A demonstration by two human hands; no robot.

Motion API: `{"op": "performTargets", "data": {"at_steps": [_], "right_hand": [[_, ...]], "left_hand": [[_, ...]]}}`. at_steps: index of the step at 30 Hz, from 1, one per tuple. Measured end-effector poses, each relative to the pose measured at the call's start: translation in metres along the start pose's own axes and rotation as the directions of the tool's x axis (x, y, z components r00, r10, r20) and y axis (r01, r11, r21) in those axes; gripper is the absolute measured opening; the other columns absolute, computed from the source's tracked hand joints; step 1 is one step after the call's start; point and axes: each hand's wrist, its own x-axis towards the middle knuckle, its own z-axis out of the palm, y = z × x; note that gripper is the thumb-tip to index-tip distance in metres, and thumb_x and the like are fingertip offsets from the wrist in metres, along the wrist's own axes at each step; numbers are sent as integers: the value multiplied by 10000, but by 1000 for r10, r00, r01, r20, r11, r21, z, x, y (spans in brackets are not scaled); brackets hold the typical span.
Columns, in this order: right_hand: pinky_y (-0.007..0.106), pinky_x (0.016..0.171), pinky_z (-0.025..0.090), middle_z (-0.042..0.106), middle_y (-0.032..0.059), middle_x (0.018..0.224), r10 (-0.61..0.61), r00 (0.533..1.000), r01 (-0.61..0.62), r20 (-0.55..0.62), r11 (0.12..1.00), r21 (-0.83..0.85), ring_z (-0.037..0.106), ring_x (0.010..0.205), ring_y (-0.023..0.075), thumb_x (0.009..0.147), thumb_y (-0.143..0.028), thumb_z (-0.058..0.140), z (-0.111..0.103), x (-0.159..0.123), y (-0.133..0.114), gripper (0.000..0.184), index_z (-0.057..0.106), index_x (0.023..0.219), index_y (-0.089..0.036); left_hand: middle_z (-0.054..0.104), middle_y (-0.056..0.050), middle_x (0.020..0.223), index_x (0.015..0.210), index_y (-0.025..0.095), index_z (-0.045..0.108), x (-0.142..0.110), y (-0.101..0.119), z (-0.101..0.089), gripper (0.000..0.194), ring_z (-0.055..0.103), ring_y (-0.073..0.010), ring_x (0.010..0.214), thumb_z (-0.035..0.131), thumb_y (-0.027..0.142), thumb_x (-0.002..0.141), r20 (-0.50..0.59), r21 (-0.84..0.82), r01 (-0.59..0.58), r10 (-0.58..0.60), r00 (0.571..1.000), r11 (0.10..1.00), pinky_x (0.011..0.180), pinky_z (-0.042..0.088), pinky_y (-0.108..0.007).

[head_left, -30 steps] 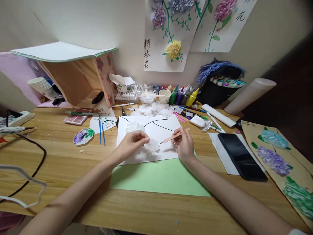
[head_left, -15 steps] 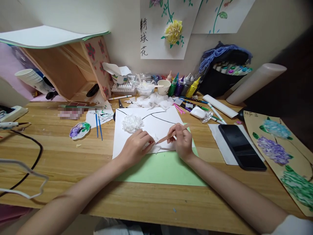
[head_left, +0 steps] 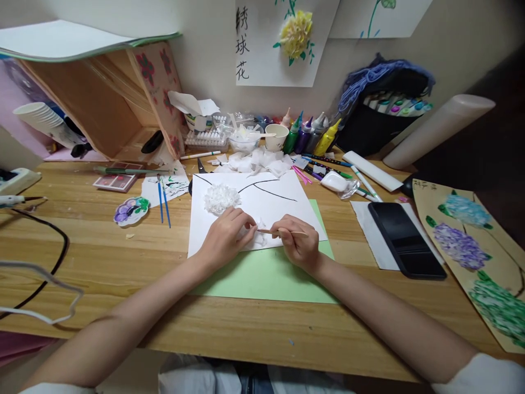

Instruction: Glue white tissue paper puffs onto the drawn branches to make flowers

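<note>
My right hand (head_left: 298, 241) is closed around a thin, flat wooden stick (head_left: 301, 234), which lies nearly level and points left. At the stick's left end, the fingertips of my left hand (head_left: 227, 232) are pinched together; what they hold is too small to make out. Crumpled white tissue paper (head_left: 259, 241) lies just under and between both hands. Beneath them is a white sheet (head_left: 262, 200) with black curved lines drawn on it. A fluffy white paper flower (head_left: 222, 198) sits on its left part, just beyond my left hand. Green paper (head_left: 266, 279) shows below the sheet.
Behind the sheet are white tissue pieces (head_left: 260, 160), a paper cup (head_left: 276, 137) and several paint bottles (head_left: 311, 137). A phone (head_left: 406, 239) and a flower picture (head_left: 471, 257) lie right. A paint palette (head_left: 131, 212) and blue brushes (head_left: 164, 202) lie left.
The stick has swung from slanting to nearly level, and my right hand has turned and moved slightly left. My left hand stays pinched by its tip. The camera view has shifted a little.
</note>
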Motion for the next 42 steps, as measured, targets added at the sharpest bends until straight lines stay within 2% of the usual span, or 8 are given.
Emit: {"op": "performTargets", "data": {"at_steps": [5, 9, 12, 16, 19, 26, 32, 42], "right_hand": [[260, 522, 411, 597, 22, 595, 60, 998, -60, 1, 998, -34, 519, 542, 135, 909, -204, 377, 1, 0, 0, 234, 571, 778, -202], [261, 543, 426, 611, 26, 610, 82, 997, -82, 8, 996, -39, 545, 560, 135, 902, -181, 384, 3, 2, 0, 228, 559, 757, -202], [253, 543, 432, 612, 21, 610, 159, 987, -158, 12, 986, -54, 546, 532, 123, 907, -177, 381, 4, 5, 0, 257, 547, 712, -203], [254, 534, 440, 612, 26, 629, 278, 961, -278, -10, 960, -27, 553, 519, 117, 925, -233, 355, 5, 5, 1, 332, 564, 668, -205], [258, 514, 435, 602, 24, 611, 300, 951, -299, -73, 954, 19, 540, 496, 114, 933, -270, 336, 4, 2, 1, 357, 572, 674, -203], [255, 468, 398, 531, 10, 505, 127, 989, -125, -73, 992, 35, 502, 478, 122, 931, -263, 326, -1, -1, -2, 346, 539, 663, -207], [253, 462, 386, 578, 20, 538, -10, 999, 10, 32, 1000, -11, 489, 468, 122, 919, -252, 350, 0, -2, 0, 290, 551, 714, -208], [254, 515, 408, 582, 13, 569, 75, 997, -75, 9, 996, -40, 525, 521, 128, 913, -210, 370, 2, -1, -1, 248, 542, 735, -211]], "left_hand": [[568, -34, 807, 835, 181, 524, -1, -4, -1, 160, 493, -164, 795, 403, 268, 892, -64, -74, 161, -166, 984, 984, 727, 380, -287], [576, -26, 797, 833, 192, 501, -3, -7, 1, 173, 519, -156, 744, 373, 290, 896, -33, -181, 328, -339, 940, 927, 677, 383, -269], [592, -26, 812, 819, 200, 493, -3, -9, 2, 182, 531, -162, 749, 366, 306, 894, -14, -224, 374, -386, 922, 900, 676, 381, -271], [589, -27, 792, 799, 205, 486, -3, -10, 3, 192, 529, -170, 739, 359, 318, 889, 6, -217, 399, -407, 913, 891, 668, 376, -277], [587, -29, 789, 797, 205, 484, -3, -10, 3, 196, 525, -172, 736, 352, 318, 888, 14, -199, 404, -410, 912, 893, 663, 372, -279], [590, -29, 790, 807, 202, 493, -2, -10, 3, 187, 522, -169, 730, 360, 308, 884, 15, -191, 399, -404, 915, 897, 663, 369, -277], [592, -30, 788, 799, 203, 496, -2, -11, 4, 195, 523, -170, 728, 359, 312, 885, 11, -183, 396, -401, 916, 900, 660, 370, -276], [582, -25, 767, 794, 198, 500, -2, -11, 4, 188, 518, -165, 718, 366, 297, 882, 7, -166, 386, -390, 921, 908, 648, 363, -275]]}}
